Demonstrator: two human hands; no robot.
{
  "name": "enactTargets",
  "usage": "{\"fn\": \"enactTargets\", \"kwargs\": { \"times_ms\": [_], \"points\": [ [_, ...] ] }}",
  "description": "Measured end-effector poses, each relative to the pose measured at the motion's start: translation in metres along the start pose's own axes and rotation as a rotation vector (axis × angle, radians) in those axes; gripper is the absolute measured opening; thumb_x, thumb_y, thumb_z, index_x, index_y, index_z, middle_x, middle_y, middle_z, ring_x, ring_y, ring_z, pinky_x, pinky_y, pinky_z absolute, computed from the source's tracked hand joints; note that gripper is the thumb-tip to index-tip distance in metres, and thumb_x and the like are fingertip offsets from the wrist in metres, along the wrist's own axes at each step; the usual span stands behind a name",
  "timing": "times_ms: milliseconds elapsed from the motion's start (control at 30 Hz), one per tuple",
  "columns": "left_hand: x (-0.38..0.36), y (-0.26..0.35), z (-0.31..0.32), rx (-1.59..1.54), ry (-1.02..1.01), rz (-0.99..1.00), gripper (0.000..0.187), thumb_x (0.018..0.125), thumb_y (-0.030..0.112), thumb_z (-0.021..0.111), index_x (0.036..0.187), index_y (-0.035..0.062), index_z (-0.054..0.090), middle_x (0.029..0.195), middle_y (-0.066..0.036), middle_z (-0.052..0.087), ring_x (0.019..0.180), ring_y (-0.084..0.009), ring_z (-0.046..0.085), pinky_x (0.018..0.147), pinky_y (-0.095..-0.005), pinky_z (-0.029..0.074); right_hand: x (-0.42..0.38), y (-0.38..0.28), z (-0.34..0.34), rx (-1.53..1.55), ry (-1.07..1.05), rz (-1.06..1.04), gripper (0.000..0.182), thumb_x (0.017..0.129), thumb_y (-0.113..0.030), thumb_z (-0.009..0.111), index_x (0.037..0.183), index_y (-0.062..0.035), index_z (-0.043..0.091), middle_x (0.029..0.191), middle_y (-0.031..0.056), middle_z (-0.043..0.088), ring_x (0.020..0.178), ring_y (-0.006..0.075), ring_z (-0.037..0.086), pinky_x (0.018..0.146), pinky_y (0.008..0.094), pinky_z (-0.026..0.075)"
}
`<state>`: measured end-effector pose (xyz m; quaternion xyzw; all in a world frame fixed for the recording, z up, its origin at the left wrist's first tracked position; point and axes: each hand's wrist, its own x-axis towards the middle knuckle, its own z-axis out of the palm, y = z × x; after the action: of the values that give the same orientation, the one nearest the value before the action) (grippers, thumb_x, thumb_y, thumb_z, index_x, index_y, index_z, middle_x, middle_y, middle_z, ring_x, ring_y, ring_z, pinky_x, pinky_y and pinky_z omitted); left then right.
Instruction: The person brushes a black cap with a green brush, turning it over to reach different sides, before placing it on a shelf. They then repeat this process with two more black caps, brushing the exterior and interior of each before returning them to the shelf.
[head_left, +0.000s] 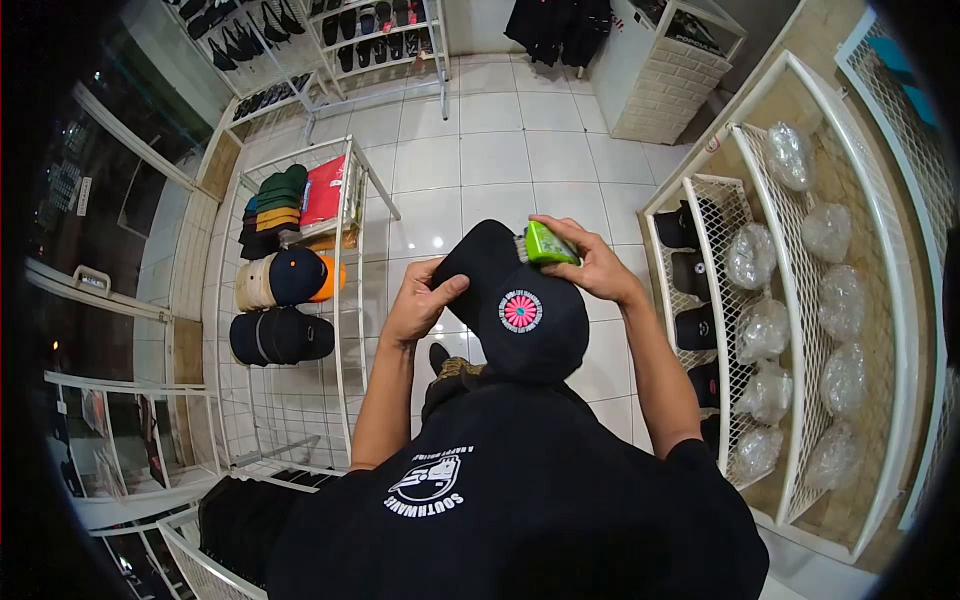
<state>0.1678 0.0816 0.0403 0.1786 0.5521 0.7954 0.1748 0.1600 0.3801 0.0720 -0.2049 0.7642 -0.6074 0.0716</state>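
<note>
Indoors, a green brush (549,243) met a black cap (548,345)

The left hand (422,302) pinched the cap's brim (473,262) between thumb and fingers. The right hand (592,264) clasped the brush, its bristles (521,248) at the cap near where brim met crown. The cap lay between both hands, its pink floral emblem (520,311) facing up. Stacked caps (283,336) sat on a white wire rack (341,380) to the left.

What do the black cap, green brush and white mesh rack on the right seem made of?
Black cap with pink patch: matte fabric, perhaps cotton, since it shows no shine. Lime-green handheld brush: likely hard, glossy plastic, judging by its bright highlights; the bristles are unclear. White diamond-mesh rack: probably painted metal, from its thin open lattice and even coat.
</note>
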Motion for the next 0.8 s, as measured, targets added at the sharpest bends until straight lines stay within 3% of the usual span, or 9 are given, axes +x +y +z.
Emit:
{"fn": "enactTargets", "kwargs": {
  "times_ms": [167,233,267,433,533,633,700,767,800],
  "points": [
    [-0.001,-0.014,0.009,-0.001,0.054,0.007,0.028,0.096,0.014,0.072,0.115,-0.0064,0.070,0.098,-0.004,0.073,0.087,-0.0090,0.065,0.080,-0.0250,0.053,0.004,-0.034,0.015,-0.151,-0.041,-0.126,0.073,0.074,-0.008,0.079,0.143,-0.0220,0.061,0.125,0.0093,0.060,0.123,0.0272,0.051,0.112,0.0394,0.037],
    [0.004,-0.011,0.006,-0.012,-0.007,-0.084,0.028,0.097,0.014,0.072,0.116,-0.0064,0.069,0.099,-0.004,0.073,0.088,-0.0092,0.066,0.080,-0.0250,0.053,0.007,-0.051,0.026,-0.243,-0.123,-0.169,0.074,0.073,-0.005,0.079,0.142,-0.0211,0.061,0.124,0.0090,0.060,0.123,0.0275,0.050,0.113,0.0388,0.035],
    [0.004,-0.008,0.006,-0.008,0.010,-0.066,0.028,0.097,0.014,0.071,0.117,-0.0064,0.069,0.100,-0.004,0.073,0.089,-0.0096,0.066,0.080,-0.0253,0.053,0.008,-0.042,0.024,-0.138,-0.108,-0.179,0.073,0.073,-0.004,0.079,0.142,-0.0207,0.061,0.124,0.0078,0.059,0.124,0.0262,0.049,0.115,0.0383,0.033],
    [-0.003,-0.002,0.009,-0.091,0.048,0.052,0.028,0.096,0.013,0.072,0.117,-0.0063,0.069,0.102,-0.004,0.073,0.089,-0.0094,0.065,0.080,-0.0255,0.053,-0.003,0.006,-0.015,-0.088,-0.026,0.028,0.077,0.075,-0.003,0.081,0.146,-0.0187,0.057,0.131,0.0096,0.061,0.122,0.0245,0.058,0.112,0.0357,0.041],
    [0.003,-0.017,0.004,0.092,-0.021,-0.039,0.028,0.096,0.015,0.073,0.115,-0.0057,0.071,0.099,-0.003,0.073,0.088,-0.0086,0.064,0.080,-0.0257,0.052,0.000,-0.016,-0.005,-0.105,-0.046,-0.118,0.074,0.075,-0.005,0.082,0.144,-0.0203,0.059,0.126,0.0080,0.061,0.124,0.0251,0.055,0.112,0.0364,0.039],
    [0.010,-0.015,0.017,0.042,0.001,-0.046,0.028,0.096,0.016,0.072,0.114,-0.0053,0.071,0.098,-0.002,0.073,0.087,-0.0082,0.064,0.080,-0.0256,0.052,0.005,-0.050,0.017,-0.239,-0.097,-0.210,0.072,0.076,-0.007,0.081,0.144,-0.0188,0.060,0.126,0.0074,0.060,0.121,0.0258,0.053,0.110,0.0361,0.038],
    [0.005,-0.002,0.016,0.063,0.000,-0.050,0.028,0.096,0.015,0.073,0.114,-0.0056,0.071,0.098,-0.003,0.073,0.088,-0.0082,0.064,0.080,-0.0253,0.052,0.004,-0.026,0.007,-0.026,-0.056,-0.189,0.071,0.078,-0.007,0.080,0.145,-0.0176,0.059,0.125,0.0088,0.060,0.121,0.0266,0.054,0.110,0.0361,0.038],
    [-0.001,0.005,0.015,-0.019,0.035,0.012,0.026,0.096,0.017,0.073,0.109,-0.0053,0.069,0.085,0.003,0.063,0.072,-0.0026,0.049,0.061,-0.0221,0.036,-0.004,0.003,-0.019,-0.141,-0.010,-0.044,0.073,0.078,-0.003,0.077,0.147,-0.0136,0.055,0.134,0.0114,0.059,0.128,0.0242,0.054,0.114,0.0356,0.038],
    [-0.002,0.004,0.012,0.050,0.069,0.025,0.026,0.095,0.018,0.075,0.107,-0.0047,0.070,0.087,0.002,0.065,0.074,-0.0037,0.053,0.065,-0.0223,0.040,-0.012,0.028,-0.033,-0.222,0.065,0.015,0.071,0.081,-0.003,0.077,0.148,-0.0128,0.054,0.136,0.0121,0.058,0.128,0.0247,0.054,0.113,0.0361,0.038]
  ]
}}
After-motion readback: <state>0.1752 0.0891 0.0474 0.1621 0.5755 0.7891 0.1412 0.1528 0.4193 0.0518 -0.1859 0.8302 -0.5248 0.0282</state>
